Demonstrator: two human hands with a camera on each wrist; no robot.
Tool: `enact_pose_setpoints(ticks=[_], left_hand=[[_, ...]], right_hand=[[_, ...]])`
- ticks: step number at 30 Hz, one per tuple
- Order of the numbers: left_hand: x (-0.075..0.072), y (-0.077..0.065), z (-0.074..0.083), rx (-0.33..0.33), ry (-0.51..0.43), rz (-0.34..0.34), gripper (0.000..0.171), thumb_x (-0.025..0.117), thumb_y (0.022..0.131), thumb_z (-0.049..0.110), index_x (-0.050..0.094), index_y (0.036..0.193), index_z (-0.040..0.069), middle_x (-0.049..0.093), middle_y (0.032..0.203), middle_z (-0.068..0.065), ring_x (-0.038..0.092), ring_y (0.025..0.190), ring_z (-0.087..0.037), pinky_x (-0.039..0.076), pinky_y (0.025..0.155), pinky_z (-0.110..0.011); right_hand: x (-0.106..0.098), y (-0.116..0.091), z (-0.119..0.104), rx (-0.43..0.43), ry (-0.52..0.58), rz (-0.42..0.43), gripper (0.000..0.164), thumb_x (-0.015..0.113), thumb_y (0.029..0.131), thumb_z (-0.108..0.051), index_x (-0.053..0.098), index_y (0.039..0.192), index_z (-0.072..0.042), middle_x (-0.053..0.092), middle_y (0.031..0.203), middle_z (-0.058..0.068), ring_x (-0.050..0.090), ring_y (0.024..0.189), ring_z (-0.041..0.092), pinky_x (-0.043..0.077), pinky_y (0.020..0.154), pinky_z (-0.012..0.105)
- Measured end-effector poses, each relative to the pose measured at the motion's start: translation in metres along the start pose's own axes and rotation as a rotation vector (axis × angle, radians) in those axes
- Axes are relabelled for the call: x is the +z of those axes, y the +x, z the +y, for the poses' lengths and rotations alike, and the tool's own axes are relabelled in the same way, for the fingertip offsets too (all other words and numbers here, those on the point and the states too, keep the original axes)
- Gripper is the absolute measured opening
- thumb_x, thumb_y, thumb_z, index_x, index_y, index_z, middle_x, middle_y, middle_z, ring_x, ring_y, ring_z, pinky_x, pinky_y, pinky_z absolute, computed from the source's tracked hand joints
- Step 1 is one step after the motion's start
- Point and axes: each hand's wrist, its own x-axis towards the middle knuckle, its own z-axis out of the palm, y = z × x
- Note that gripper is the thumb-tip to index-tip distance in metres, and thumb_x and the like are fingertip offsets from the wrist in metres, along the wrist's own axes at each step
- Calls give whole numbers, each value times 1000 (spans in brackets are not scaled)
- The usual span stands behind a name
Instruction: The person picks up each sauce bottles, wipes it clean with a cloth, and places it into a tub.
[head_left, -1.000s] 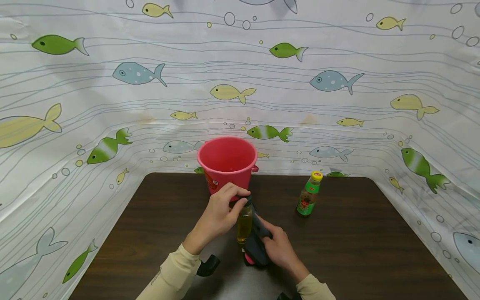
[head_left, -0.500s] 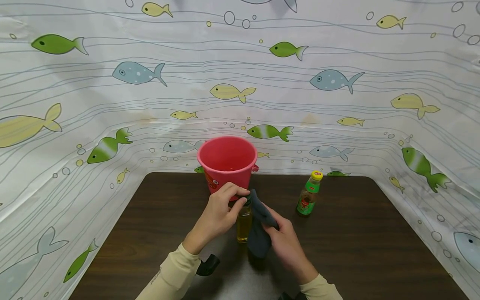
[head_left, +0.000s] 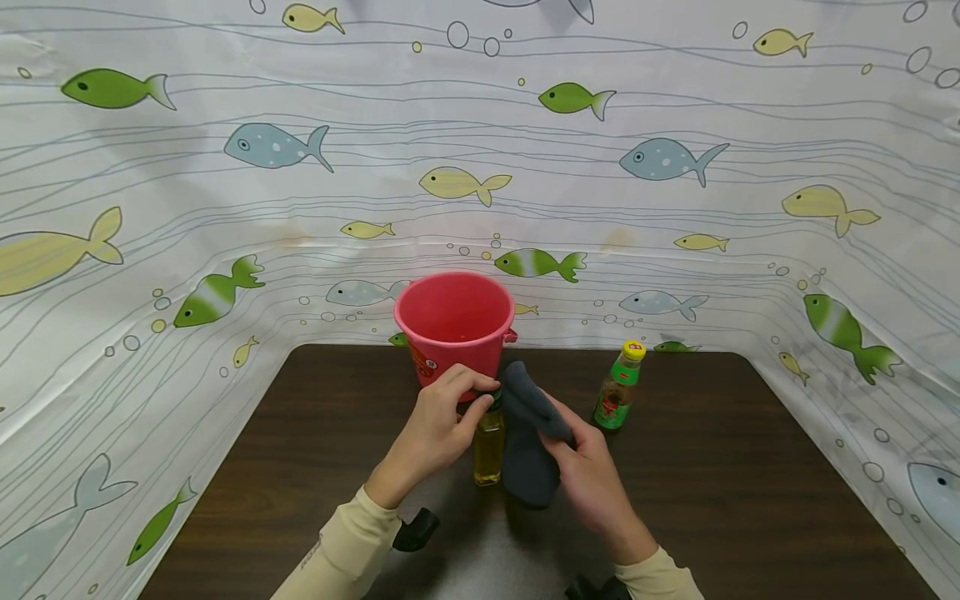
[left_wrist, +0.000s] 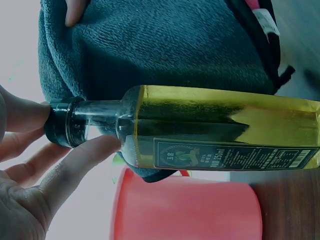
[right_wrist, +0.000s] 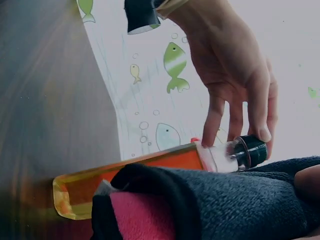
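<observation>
A slim clear bottle of yellow oil (head_left: 488,454) with a dark cap stands upright on the table. My left hand (head_left: 438,421) pinches it at the cap, and in the left wrist view one finger rests along the neck (left_wrist: 102,111). On the bottle's right side, my right hand (head_left: 592,471) grips a folded dark grey cloth (head_left: 529,467). The cloth's plush side faces the bottle in the left wrist view. In the right wrist view a pink patch (right_wrist: 140,215) and black edging show on the cloth, which covers part of the bottle.
A pink bucket (head_left: 480,354) stands behind the oil bottle at the back of the dark wooden table (head_left: 712,500). To the right is a sauce bottle (head_left: 617,392) with a yellow cap and green label. A fish-patterned sheet (head_left: 480,225) encloses the table's back and sides.
My right hand has moved right and slightly up with the cloth, uncovering more of the oil bottle's side. The cloth's pink part has turned out of the head view. My left hand stays put.
</observation>
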Motion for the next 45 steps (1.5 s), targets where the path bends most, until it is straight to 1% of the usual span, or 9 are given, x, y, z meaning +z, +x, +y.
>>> enact_pose_setpoints(ticks=[2, 8, 17, 24, 29, 31, 38, 42, 45], left_hand=[[0, 0, 0, 0, 4, 1, 23, 75, 95, 0, 74, 117, 4, 72, 112, -9, 71, 94, -19, 67, 87, -35], [0, 0, 0, -4, 5, -3, 22, 75, 95, 2, 74, 117, 5, 71, 112, -8, 70, 95, -18, 66, 87, -33], [-1, 0, 0, -3, 11, -3, 21, 75, 95, 1, 74, 116, 5, 71, 112, -8, 71, 96, -19, 66, 88, -34], [-1, 0, -1, -2, 1, -4, 23, 75, 95, 1, 74, 118, 4, 72, 113, -9, 72, 98, -20, 66, 90, -37], [-1, 0, -1, -5, -3, 0, 23, 75, 95, 0, 74, 117, 4, 72, 113, -9, 72, 100, -21, 66, 91, -39], [-1, 0, -1, -5, -1, 0, 23, 75, 95, 0, 74, 117, 4, 72, 113, -9, 72, 99, -21, 66, 90, -38], [-1, 0, -1, -8, -3, -1, 23, 75, 95, -1, 74, 117, 4, 72, 112, -9, 71, 98, -20, 66, 89, -35], [0, 0, -2, -4, 2, 6, 23, 75, 94, -1, 74, 116, 4, 72, 112, -9, 71, 97, -20, 66, 88, -33], [0, -1, -4, -5, 9, 12, 23, 76, 94, 0, 75, 116, 5, 72, 111, -8, 71, 97, -20, 66, 88, -32]], right_hand=[[-1, 0, -2, -3, 4, 11, 48, 56, 108, -8, 54, 156, -16, 55, 159, 12, 55, 145, 34, 55, 107, 29], [-4, 1, -1, 3, 3, 25, 48, 54, 109, -8, 53, 157, -15, 54, 159, 16, 58, 142, 38, 59, 107, 37], [-5, 1, 1, 11, -18, 32, 48, 55, 110, -11, 52, 157, -16, 53, 160, 16, 56, 143, 37, 56, 112, 46], [2, 2, 8, 21, -39, 4, 47, 59, 108, -13, 56, 155, -17, 59, 155, 15, 60, 139, 36, 57, 102, 29], [9, 2, 12, 22, -65, -13, 47, 61, 107, -16, 57, 154, -18, 61, 153, 15, 63, 137, 36, 58, 108, 45], [10, 3, 12, 25, -63, -25, 46, 61, 108, -19, 57, 153, -16, 61, 151, 17, 64, 134, 35, 59, 107, 47], [10, 2, 12, 28, -61, -95, 42, 56, 111, -29, 61, 144, -3, 69, 130, 25, 74, 108, 23, 63, 88, 29], [13, 3, 13, 5, -86, -94, 40, 54, 112, -29, 65, 137, -1, 71, 122, 24, 74, 103, 18, 62, 86, 28], [16, 5, 16, 9, -119, -73, 37, 58, 110, -30, 68, 133, -3, 73, 121, 21, 75, 104, 20, 63, 86, 29]])
